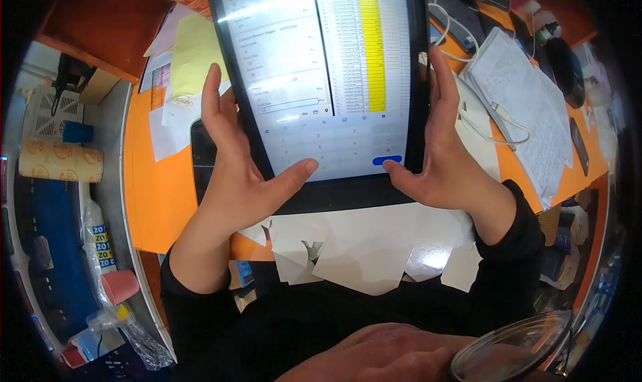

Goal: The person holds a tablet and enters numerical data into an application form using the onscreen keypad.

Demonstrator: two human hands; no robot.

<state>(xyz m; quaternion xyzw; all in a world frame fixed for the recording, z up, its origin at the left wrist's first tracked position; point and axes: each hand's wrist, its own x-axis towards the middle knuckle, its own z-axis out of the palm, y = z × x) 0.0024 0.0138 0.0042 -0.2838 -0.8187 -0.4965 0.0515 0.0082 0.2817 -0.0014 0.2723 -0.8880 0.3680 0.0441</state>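
Observation:
A black-framed tablet is held up between my two hands, its lit screen towards me. A form fills the screen's left half, a table with a yellow column the right half, and a number keypad the bottom. My left hand grips the left edge, fingers behind it and thumb over the keypad's lower part. On the opposite edge, my right hand holds the frame, its thumb tip at a blue on-screen button. The fingers' ends behind the tablet are partly hidden.
Under the tablet is an orange desk with white sheets at its near edge. Yellow paper lies left; handwritten sheets and a white cable lie right. Beyond the desk's left side are a pink cup and a printed roll.

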